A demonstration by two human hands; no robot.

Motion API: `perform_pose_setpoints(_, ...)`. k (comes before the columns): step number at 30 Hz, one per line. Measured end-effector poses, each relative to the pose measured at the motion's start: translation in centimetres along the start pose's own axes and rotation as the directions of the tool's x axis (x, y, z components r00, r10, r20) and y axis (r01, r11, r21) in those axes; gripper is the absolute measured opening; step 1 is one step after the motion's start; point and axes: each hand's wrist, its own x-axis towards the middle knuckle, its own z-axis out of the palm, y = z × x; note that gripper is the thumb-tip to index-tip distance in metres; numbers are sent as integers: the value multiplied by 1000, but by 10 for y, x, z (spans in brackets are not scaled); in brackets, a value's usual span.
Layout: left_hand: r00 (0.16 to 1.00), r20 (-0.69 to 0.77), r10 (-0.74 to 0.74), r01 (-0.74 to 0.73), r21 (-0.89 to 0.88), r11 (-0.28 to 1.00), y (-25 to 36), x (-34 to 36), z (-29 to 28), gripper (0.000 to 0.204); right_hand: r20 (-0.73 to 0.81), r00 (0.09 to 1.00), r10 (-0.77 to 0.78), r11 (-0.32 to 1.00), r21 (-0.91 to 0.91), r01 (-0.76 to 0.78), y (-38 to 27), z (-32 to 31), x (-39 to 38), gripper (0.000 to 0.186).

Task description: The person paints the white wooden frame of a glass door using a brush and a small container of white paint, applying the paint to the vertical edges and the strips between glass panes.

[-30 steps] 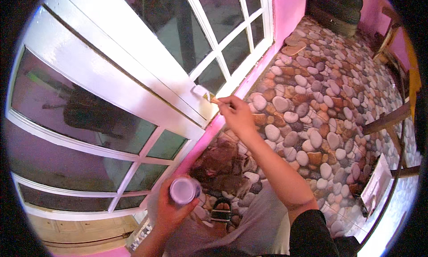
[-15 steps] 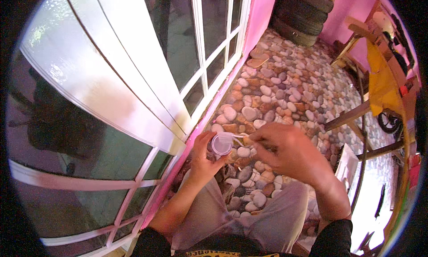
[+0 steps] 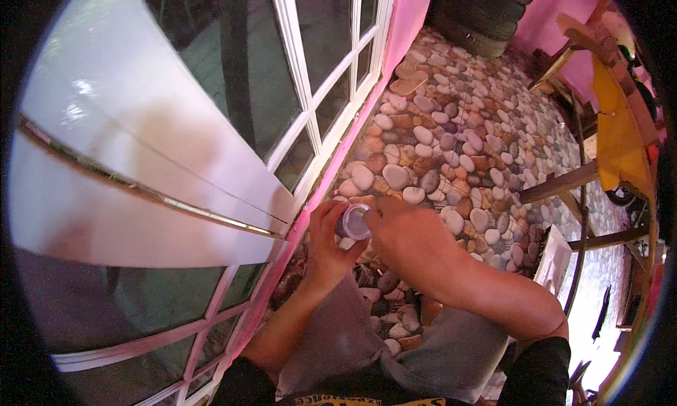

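My left hand (image 3: 326, 244) is closed around a small, round, see-through plastic cup (image 3: 356, 224), its fingers on the far side and its thumb on the near side. The cup's round opening faces up toward me. At the right rim of the cup is my right hand (image 3: 409, 240), with its fingers bent in against the edge. Its fingertips are mostly hidden, so what they hold, if anything, cannot be made out. Both hands are above my knees (image 3: 451, 342), over the pebble-patterned floor (image 3: 451, 159).
A white panel (image 3: 197, 187) and white-framed glass panes (image 3: 303, 60) stand close on my left, beside a pink sill (image 3: 331, 173). Stacked tyres (image 3: 479, 15) are at the back. Wooden legs (image 3: 560, 184) and a yellow sheet (image 3: 613, 131) stand on the right.
My right hand has moved left, up to the cup's rim. The white strands that stretched between its fingers and the cup no longer show. The view has shifted, and the white panel appears at another angle.
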Motion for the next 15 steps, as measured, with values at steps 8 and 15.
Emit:
perform_pose_setpoints(8, 989, 10, -150, 150, 4, 989, -40, 19, 37, 73, -5, 998, -59, 982, 180, 59, 84, 31, 29, 19)
perform_pose_setpoints(15, 964, 79, -254, 246, 105, 964, -56, 29, 44, 69, 23, 999, -37, 789, 614, 15, 160, 56, 41, 20)
